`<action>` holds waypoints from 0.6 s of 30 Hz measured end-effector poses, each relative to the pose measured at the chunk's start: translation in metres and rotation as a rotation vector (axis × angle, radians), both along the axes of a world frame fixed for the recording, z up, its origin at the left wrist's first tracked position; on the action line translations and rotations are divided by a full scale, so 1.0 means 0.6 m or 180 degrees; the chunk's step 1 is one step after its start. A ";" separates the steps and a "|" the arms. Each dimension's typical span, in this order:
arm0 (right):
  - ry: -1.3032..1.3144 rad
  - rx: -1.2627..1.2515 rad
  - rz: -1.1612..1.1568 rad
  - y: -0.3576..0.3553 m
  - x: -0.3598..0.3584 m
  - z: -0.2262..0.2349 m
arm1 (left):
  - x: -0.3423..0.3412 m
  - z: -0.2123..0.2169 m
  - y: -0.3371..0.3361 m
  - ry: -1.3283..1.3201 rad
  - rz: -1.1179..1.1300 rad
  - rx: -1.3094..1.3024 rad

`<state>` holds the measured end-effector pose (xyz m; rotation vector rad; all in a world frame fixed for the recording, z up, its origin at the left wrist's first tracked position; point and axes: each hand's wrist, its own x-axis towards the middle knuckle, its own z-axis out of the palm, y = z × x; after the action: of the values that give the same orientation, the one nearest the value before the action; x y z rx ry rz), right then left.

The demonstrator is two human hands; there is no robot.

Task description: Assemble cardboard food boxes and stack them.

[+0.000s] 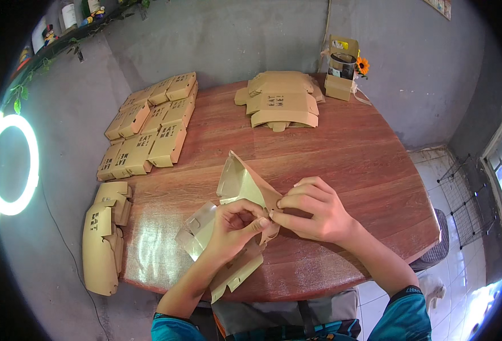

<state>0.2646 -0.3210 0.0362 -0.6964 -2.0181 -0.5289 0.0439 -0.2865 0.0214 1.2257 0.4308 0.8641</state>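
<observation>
A partly folded brown cardboard box (253, 183) is between my hands near the table's front edge. One panel stands up tilted, its pale inner side showing. Other flaps spread out below and to the left, under my left wrist. My left hand (237, 228) pinches the cardboard at a corner, thumb and fingers together. Close against it, my right hand (318, 211) grips the same corner from the right with bent fingers. The fold between the fingertips is mostly hidden.
Folded boxes (159, 122) stand stacked at the back left of the wooden table (342, 162). Flat box blanks (282, 102) lie at the far middle, and more blanks (100, 250) at the left edge. A cardboard holder (338, 88) with a sunflower stands back right.
</observation>
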 end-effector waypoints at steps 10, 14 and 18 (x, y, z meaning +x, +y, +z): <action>0.0062 -0.0152 0.0081 -0.001 -0.002 0.003 | -0.008 -0.005 0.009 0.0044 0.0075 0.0271; -0.0004 -0.0129 0.0072 -0.003 -0.001 0.003 | -0.007 -0.009 0.010 0.0006 -0.0034 0.0152; 0.0008 -0.0198 0.0057 -0.002 -0.001 0.001 | -0.007 -0.012 0.011 0.0052 -0.0167 0.0172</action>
<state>0.2638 -0.3225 0.0365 -0.7156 -2.0438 -0.4561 0.0398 -0.2798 0.0140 1.2891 0.3890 0.8258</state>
